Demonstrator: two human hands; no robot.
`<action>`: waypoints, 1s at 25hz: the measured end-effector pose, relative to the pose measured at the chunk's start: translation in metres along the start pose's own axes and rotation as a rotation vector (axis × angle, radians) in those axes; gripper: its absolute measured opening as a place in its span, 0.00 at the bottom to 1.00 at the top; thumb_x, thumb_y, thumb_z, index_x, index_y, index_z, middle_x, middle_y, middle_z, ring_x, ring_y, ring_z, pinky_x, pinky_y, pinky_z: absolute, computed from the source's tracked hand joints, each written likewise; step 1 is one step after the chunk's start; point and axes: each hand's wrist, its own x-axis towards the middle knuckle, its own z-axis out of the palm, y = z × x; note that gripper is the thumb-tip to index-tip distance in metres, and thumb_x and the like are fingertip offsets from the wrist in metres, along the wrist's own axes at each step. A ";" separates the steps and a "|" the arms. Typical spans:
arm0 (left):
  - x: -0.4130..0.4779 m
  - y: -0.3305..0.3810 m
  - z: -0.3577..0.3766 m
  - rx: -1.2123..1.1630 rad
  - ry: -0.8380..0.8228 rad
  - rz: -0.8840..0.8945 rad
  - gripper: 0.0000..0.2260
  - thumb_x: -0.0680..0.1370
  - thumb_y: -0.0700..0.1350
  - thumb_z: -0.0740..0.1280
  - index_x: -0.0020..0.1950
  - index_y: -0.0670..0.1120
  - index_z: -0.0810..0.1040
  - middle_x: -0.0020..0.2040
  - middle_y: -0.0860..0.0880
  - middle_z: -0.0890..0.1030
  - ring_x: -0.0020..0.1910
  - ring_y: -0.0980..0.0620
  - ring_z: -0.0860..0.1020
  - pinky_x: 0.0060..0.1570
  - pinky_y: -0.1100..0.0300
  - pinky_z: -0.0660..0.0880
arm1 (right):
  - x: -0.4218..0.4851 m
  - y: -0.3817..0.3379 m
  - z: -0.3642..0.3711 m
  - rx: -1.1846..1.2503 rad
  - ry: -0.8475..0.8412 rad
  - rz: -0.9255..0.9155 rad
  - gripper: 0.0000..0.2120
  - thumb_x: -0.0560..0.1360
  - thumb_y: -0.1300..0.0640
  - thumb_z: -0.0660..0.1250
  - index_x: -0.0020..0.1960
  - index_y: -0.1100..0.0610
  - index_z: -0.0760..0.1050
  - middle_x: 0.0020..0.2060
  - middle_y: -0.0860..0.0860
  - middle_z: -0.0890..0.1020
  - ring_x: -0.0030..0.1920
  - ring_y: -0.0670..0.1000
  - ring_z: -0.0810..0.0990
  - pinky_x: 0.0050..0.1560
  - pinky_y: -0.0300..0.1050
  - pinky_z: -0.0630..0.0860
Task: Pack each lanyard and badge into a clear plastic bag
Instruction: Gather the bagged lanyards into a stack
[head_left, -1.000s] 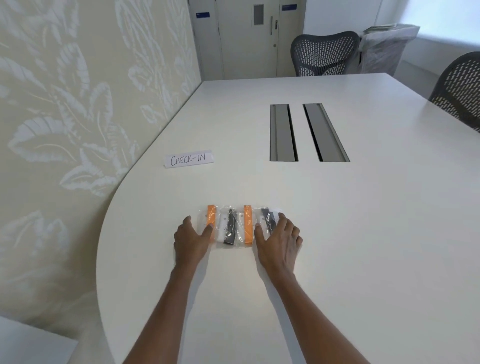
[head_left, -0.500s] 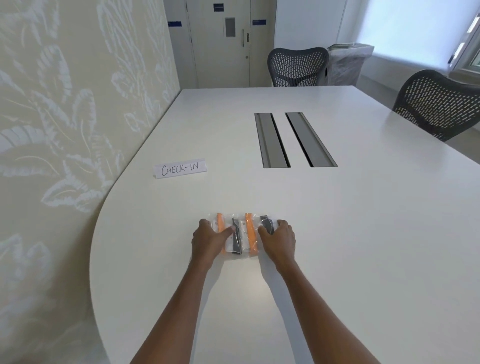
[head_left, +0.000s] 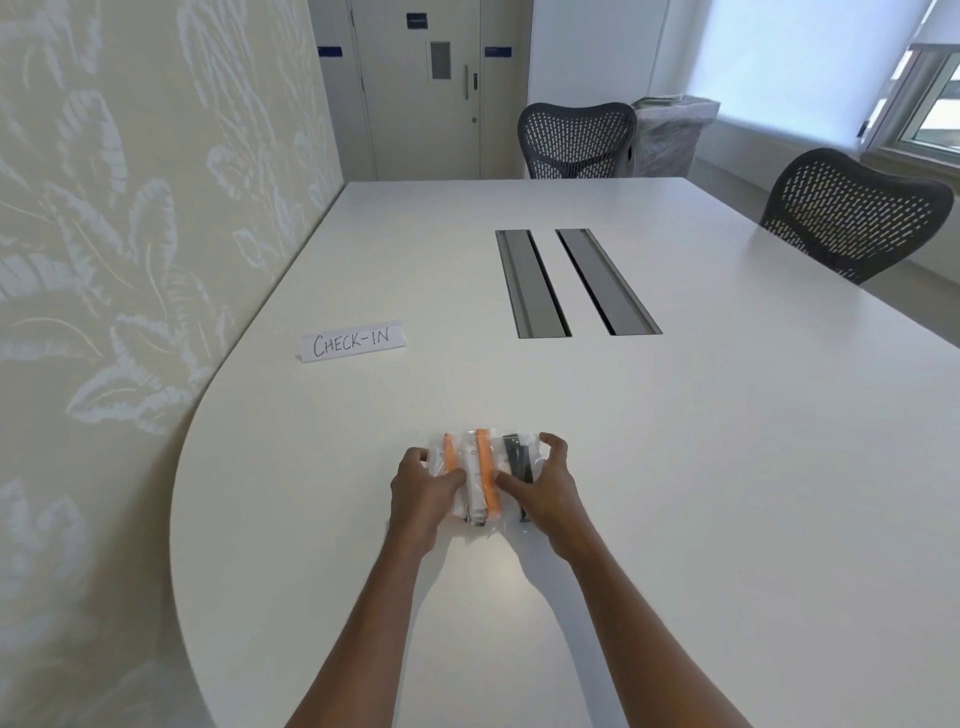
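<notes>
Head camera showed a bunch of clear plastic bags (head_left: 470, 486) gathered together on the white table (head_left: 727, 467), close to its rounded near edge and somewhat toward its left side. The left hand (head_left: 423, 493) gripped the left side of the bunch, fingers curled round its outer edge and thumb lying across the top. The right hand (head_left: 550, 488) gripped the right side the same way, fingers hooked over the far right corner and thumb pressed on top. Inside the bags, two orange lanyards (head_left: 485, 467) showed toward the left and middle, and a black lanyard (head_left: 519, 460) sat next to the right hand. Whether the bunch rested on the table or was lifted off it could not be told.

A paper sign (head_left: 352, 341) reading CHECK-IN stood near the left edge, well apart from the bags. Two long slots (head_left: 532, 283) ran down the middle of the table. One mesh chair (head_left: 576, 140) stood at the far edge, another chair (head_left: 852, 213) at the right edge.
</notes>
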 end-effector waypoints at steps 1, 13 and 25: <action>-0.003 -0.001 0.001 -0.021 0.023 -0.006 0.17 0.74 0.44 0.75 0.60 0.48 0.77 0.54 0.49 0.83 0.50 0.49 0.82 0.46 0.53 0.81 | 0.000 0.003 0.000 0.035 0.004 0.012 0.39 0.70 0.48 0.82 0.71 0.44 0.61 0.53 0.50 0.83 0.51 0.51 0.85 0.40 0.45 0.81; -0.004 -0.028 -0.024 -0.400 -0.070 -0.013 0.13 0.78 0.40 0.74 0.62 0.50 0.82 0.55 0.46 0.87 0.54 0.44 0.86 0.54 0.49 0.84 | 0.002 -0.010 0.009 0.319 -0.199 0.066 0.19 0.71 0.53 0.82 0.60 0.50 0.83 0.50 0.51 0.90 0.50 0.52 0.89 0.45 0.49 0.86; 0.052 -0.011 -0.099 -0.589 -0.252 -0.089 0.21 0.77 0.33 0.74 0.69 0.46 0.80 0.60 0.40 0.86 0.60 0.38 0.85 0.59 0.43 0.83 | 0.042 -0.050 0.085 0.339 -0.402 0.136 0.26 0.68 0.52 0.84 0.63 0.55 0.83 0.54 0.55 0.89 0.54 0.56 0.89 0.47 0.55 0.86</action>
